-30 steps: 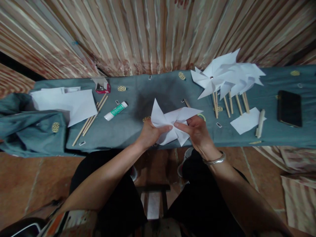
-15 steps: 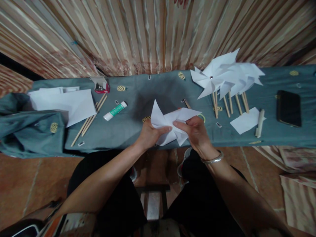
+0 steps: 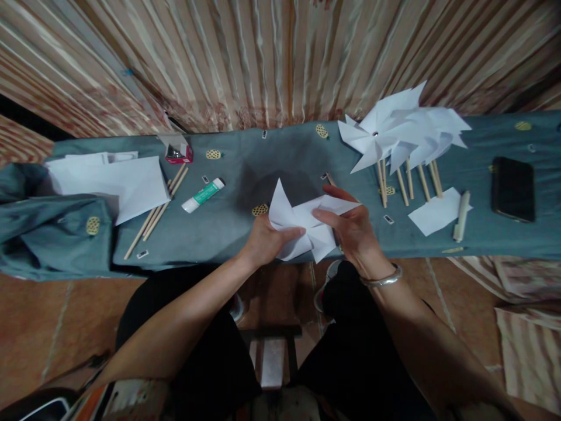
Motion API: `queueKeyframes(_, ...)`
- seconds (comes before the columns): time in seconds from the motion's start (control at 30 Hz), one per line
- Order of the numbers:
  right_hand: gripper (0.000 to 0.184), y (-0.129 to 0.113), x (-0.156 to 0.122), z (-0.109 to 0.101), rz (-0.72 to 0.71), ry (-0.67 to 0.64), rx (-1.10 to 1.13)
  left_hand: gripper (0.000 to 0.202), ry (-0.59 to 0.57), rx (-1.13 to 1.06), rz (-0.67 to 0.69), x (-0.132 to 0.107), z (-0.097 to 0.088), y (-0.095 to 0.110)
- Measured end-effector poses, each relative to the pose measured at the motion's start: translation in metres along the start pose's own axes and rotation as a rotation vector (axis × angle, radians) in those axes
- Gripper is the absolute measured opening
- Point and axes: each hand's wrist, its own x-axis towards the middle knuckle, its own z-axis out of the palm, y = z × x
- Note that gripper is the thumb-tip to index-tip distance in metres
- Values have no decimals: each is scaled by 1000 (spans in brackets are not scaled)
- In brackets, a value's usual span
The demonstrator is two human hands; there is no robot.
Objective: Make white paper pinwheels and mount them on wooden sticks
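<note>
Both hands hold a white paper pinwheel (image 3: pixel 302 219) above the near edge of a grey-blue cloth-covered table (image 3: pixel 245 175). My left hand (image 3: pixel 265 240) grips its lower left part, thumb pressed on the paper near the centre. My right hand (image 3: pixel 355 228), with a silver bangle at the wrist, holds the right side, fingers curled behind and over the folded blades. A wooden stick (image 3: pixel 329 178) pokes out just behind the paper.
Several finished white pinwheels on sticks (image 3: pixel 398 134) lie at the back right. A black phone (image 3: pixel 512 188) lies far right, beside a paper square (image 3: pixel 433 219) and a rolled paper (image 3: pixel 461 215). At the left are white sheets (image 3: pixel 123 181), loose sticks (image 3: pixel 160 210), a glue stick (image 3: pixel 204 195) and a small red box (image 3: pixel 177 153).
My right hand has shifted up along the pinwheel's right side, its fingers now reaching over the top blade. The left hand holds the same spot.
</note>
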Motion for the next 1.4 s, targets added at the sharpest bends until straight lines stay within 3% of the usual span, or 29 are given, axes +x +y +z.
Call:
queueKeyframes(0.17,67,4,1,-2,-13,11,26,32,-1,-22,0,0,1,-1)
queueKeyframes(0.33,38,5,1,-3,-107,-54,-56,32,28,-110,-37,0,1,3)
queueKeyframes(0.47,52,2,-1,-3,-59,-245,-30,28,64,-132,-45,3,-2,6)
queueKeyframes(0.57,58,3,-2,-3,-78,-300,-86,28,81,-162,-54,4,-4,8)
queueKeyframes(0.87,48,13,-4,-1,-167,-236,-261,25,35,-188,-38,2,-4,3)
queueKeyframes(1.13,41,8,-5,3,-219,-192,-359,35,35,-206,0,3,-4,3)
queueKeyframes(1.4,36,6,-6,5,-192,-189,-328,32,30,-182,-57,2,-8,2)
